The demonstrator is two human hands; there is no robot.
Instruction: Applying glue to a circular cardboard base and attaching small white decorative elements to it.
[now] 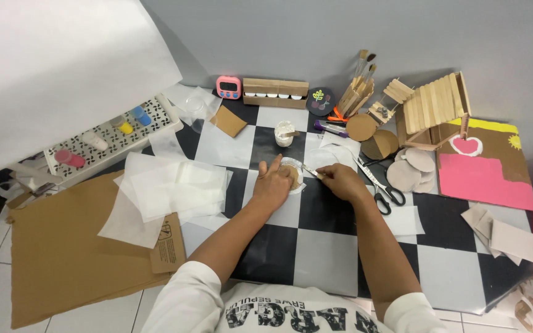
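Note:
My left hand (271, 182) presses flat on a round brown cardboard disc (292, 174) that lies on a white paper circle on the black-and-white checkered table (322, 246). My right hand (339, 180) grips a small wooden stick (310, 169) whose tip touches the disc's right edge. A white cup of glue (285, 133) with a stick in it stands just behind the disc. Black-handled scissors (382, 191) lie to the right of my right hand.
Cut cardboard circles (409, 169) and a popsicle-stick house (434, 111) sit at the back right, beside a pink and brown painted board (485, 176). A brush holder (356, 92), pink timer (229, 87) and paint tray (109, 132) line the back. White paper sheets (161, 191) and brown cardboard (63, 246) lie left.

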